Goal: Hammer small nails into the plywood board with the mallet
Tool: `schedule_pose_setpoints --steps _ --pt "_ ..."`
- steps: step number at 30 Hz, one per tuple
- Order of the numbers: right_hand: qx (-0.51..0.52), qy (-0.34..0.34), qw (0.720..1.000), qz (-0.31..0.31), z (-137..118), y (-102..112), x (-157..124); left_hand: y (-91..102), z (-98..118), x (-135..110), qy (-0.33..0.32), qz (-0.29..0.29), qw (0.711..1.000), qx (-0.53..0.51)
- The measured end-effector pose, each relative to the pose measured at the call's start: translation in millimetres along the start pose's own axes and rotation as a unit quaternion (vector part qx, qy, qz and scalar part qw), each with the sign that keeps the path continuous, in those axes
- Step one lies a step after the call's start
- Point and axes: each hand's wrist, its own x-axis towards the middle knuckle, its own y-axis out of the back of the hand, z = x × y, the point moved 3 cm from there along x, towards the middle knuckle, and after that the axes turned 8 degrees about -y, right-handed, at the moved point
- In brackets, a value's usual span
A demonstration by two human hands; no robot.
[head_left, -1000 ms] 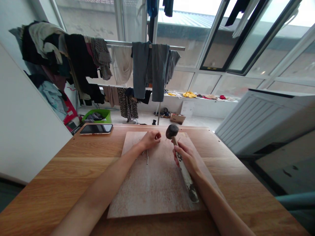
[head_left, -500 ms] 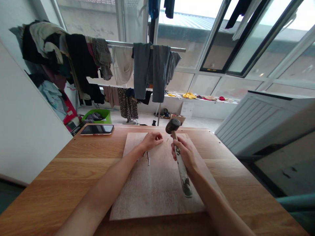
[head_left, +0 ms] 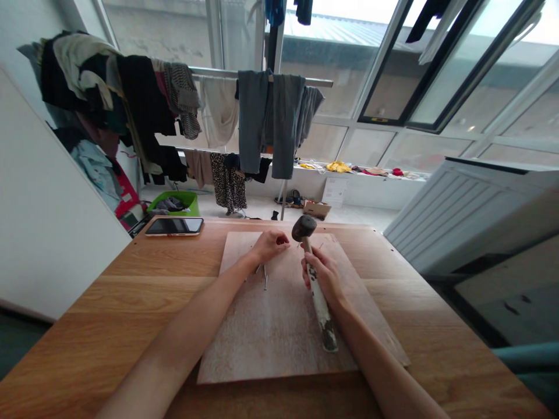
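The mallet (head_left: 318, 297) sits just right of centre in the frame, its dark, rounded, matte head uppermost and its pale handle slanting down to the right, blotched with dark patches like worn paint. Our right hand (head_left: 324, 272) has its fingers clamped around the upper handle, close below the head. Our left hand (head_left: 271, 247), at the centre of the frame, has its fingers curled in together; we cannot tell whether they pinch anything. Under both hands we see a flat board (head_left: 279, 334), pinkish-brown, with a scuffed, whitish grain, lying on a smooth, honey-coloured wooden counter (head_left: 131, 314). Slim, shiny metal nails (head_left: 265, 278) show just below our left wrist, and thin ones appear near the mallet head. At the counter's far left corner we have a phone (head_left: 174, 226), glossy and dark-screened with a pale edge. Beyond, centre of the frame, a white panel (head_left: 335, 192) bears faint marks too small for us to read, beside an open cardboard box (head_left: 317, 210). Upper left, soft garments drape a metal rail (head_left: 321, 82), among them a spotted cloth (head_left: 229, 189).
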Motion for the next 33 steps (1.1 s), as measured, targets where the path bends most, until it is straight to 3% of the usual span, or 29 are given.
schedule_pose_setpoints --steps 33 --pt "-0.015 -0.007 0.999 -0.043 7.7 -6.0 -2.3 1.0 -1.3 -0.6 -0.006 0.005 1.0 -0.013"
